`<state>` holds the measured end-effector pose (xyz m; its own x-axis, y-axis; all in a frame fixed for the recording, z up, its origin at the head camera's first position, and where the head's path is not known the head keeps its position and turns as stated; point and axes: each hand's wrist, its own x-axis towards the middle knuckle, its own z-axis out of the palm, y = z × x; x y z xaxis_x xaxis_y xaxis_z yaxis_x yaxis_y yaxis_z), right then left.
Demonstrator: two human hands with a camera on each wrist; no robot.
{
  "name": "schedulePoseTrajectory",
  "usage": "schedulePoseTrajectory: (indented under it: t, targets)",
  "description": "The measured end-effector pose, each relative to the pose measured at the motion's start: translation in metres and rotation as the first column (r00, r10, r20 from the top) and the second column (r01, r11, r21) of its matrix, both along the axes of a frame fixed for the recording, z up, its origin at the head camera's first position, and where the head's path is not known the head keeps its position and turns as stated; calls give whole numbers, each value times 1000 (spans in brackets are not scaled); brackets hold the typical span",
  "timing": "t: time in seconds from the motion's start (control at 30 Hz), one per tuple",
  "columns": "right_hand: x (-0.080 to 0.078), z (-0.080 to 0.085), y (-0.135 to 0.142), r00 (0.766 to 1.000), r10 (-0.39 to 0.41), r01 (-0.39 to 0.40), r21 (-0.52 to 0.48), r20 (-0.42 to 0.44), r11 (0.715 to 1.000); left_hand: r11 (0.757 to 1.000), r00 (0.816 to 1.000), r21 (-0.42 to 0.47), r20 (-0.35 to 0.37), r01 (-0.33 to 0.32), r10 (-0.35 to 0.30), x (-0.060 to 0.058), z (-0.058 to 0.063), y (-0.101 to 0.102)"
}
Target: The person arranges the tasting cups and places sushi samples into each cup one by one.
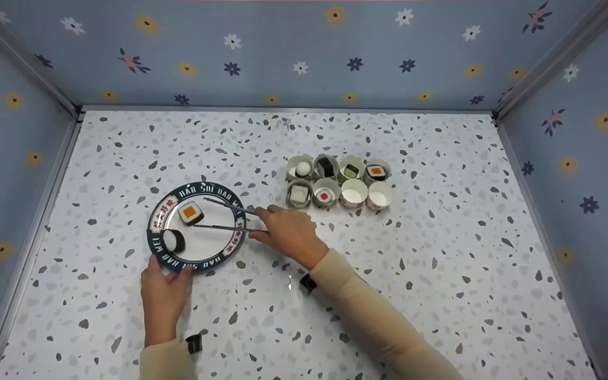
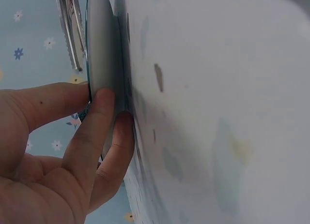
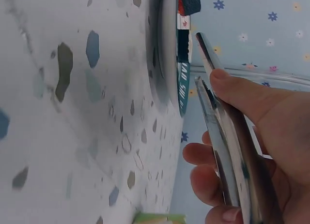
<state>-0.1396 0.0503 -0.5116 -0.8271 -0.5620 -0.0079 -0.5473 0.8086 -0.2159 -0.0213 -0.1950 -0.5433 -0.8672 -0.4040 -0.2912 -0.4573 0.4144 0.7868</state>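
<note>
My left hand [image 1: 164, 295] grips the near left rim of a round plate [image 1: 156, 248] with dark green lettered edging. In the left wrist view, the thumb is at the rim and fingers touch the pale underside [image 2: 101, 45]. Metal tongs [image 1: 225, 227] are held in my right hand [image 1: 291, 232], their two tips apart over the plate. One tip lies beside a toy sushi roll [image 1: 191, 212] with an orange centre. Nearer me on the plate sits a white-topped sushi piece [image 1: 173, 240] with a dark band. Nothing shows between the tong tips.
Two rows of pale paper cups [image 1: 354, 193] stand right of the plate. Several contain sushi pieces, among them an orange-centred roll [image 1: 376, 171] and a red-centred one [image 1: 324, 196]. Flowered panels [image 1: 293, 47] border the speckled tabletop [image 1: 441, 221] at the back and sides.
</note>
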Motion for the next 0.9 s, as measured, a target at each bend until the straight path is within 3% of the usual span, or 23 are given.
schedulePoseTrajectory:
  t: [0.4,0.9]
  targets:
    - [-3,-6,-29,1000,21,-21,18,-5,1000,1000,1000,-21,-5,-16,16,0,1,2]
    - [-1,-10,-32,999,27,-26,42,-27,999,1000,1000,8,5,-5,5,0,2,0]
